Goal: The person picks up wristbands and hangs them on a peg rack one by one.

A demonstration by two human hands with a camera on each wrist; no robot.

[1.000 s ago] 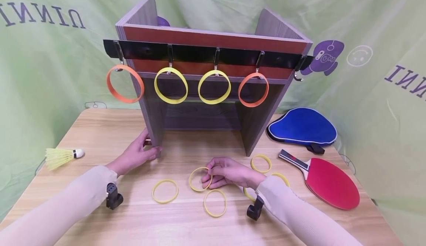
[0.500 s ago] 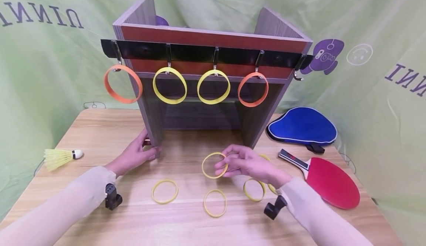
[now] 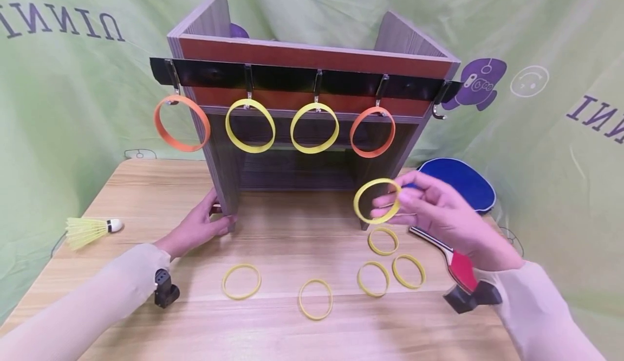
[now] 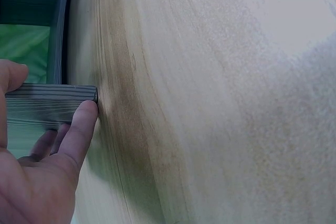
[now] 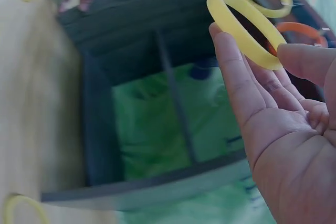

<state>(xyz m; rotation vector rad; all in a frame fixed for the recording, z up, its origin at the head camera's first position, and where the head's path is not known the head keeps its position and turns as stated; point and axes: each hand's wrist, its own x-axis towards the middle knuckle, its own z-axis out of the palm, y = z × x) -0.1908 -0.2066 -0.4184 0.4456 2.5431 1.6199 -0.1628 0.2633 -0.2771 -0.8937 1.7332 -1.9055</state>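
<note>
My right hand [image 3: 448,217] pinches a yellow wristband [image 3: 357,205] between thumb and fingers, in front of the shelf's lower right side. In the right wrist view the thumb presses the near edge of this wristband [image 5: 241,35]. My left hand [image 3: 201,225] grips the bottom front corner of the shelf's left side panel [image 3: 221,179]. In the left wrist view, thumb and fingers lie on both sides of that panel [image 4: 47,106]. Along the black hook strip [image 3: 283,82] hang an orange wristband [image 3: 205,128], two yellow ones and another orange wristband [image 3: 356,145]. The far-right hook [image 3: 437,113] bears nothing.
Several yellow wristbands lie on the table [image 3: 185,317], among them one at the left [image 3: 242,297] and one at the right [image 3: 409,285]. A shuttlecock [image 3: 92,231] lies far left. The blue case [image 3: 453,174] and red table tennis bat [image 3: 460,271] are partly behind my right arm.
My right hand has lifted the yellow wristband off the table area and carried it right and upward, past the shelf's right panel. The left hand stays at the left panel.
</note>
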